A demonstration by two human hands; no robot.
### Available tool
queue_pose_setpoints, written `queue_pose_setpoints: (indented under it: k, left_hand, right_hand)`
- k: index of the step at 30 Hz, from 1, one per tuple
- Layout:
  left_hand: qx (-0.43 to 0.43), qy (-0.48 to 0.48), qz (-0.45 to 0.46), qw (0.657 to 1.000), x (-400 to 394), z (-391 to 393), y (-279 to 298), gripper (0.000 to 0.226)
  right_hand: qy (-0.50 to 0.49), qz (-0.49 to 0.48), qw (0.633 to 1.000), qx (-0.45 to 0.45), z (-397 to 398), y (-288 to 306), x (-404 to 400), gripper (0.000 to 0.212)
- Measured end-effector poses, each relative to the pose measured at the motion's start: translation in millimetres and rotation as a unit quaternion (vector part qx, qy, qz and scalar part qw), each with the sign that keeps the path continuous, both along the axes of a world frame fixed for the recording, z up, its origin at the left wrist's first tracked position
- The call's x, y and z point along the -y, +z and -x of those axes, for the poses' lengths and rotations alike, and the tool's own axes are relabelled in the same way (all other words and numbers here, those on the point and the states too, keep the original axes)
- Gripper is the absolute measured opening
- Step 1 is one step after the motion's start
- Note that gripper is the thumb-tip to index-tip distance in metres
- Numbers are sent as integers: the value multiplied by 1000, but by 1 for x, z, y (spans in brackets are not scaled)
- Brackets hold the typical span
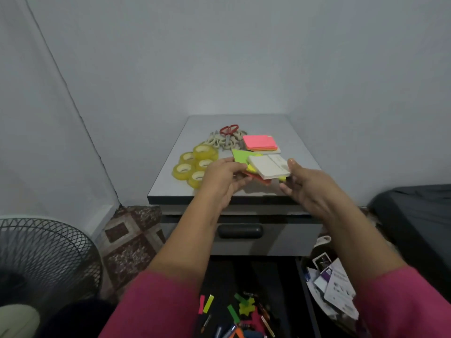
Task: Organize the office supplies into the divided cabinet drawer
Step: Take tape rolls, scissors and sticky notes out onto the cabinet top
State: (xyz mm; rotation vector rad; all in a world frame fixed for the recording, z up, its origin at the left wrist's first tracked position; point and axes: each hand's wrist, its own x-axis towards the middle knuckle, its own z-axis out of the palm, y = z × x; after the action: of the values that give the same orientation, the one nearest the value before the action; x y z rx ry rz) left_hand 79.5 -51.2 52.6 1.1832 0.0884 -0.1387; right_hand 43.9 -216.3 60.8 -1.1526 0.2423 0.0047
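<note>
Both forearms reach forward over the tabletop, where the left hand and right hand pinch opposite edges of a fanned sticky-note stack just above it.

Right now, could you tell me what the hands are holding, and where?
Both grip a fanned stack of coloured sticky-note pads: left hand at its left edge, right hand at its right edge.

Cabinet top: smooth matt laminate, dark edge. Tape rolls: glossy clear yellowish plastic. Sticky-note pads: matt neon paper. Scissors: red plastic handles. Drawer handle: black semi-gloss plastic. Fan grille: wire mesh.
</note>
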Motion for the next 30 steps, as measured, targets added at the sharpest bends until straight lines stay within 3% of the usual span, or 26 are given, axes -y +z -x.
queue_pose_setpoints:
  k: [6,9,12,15,18,21,23,26,30]
  left_hand:
    - [14,93,0,996,27,-70,-1,37]
    - [41,113,-12,993,46,-93,8,26]
    - [45,125,-98,986,61,-115,11,31]
    - [71,155,-269,948,66,-136,4,20]
    - [110,155,-430,883,63,-134,0,23]
    - [162,192,-480,841,57,-131,-8,20]
    - [168,209,-500,823,56,-128,-15,23]
    - [161,204,-518,815,56,-125,-22,25]
    - [155,181,-500,832,57,-117,-20,25]
  right_hand:
    - [-85,-28,996,2,-50,6,13,10]
    - [-137,-35,990,16,-71,3,16,7]
    - [-167,-23,985,29,-90,3,16,10]
    - [-180,-1,983,42,-113,5,13,15]
    - [-179,47,981,62,-129,8,7,18]
    - [-165,108,978,72,-143,6,2,24]
    - [-148,204,966,65,-150,2,1,31]
    - [-146,357,922,36,-151,-3,0,36]
    - [-141,374,915,56,-143,-12,0,19]
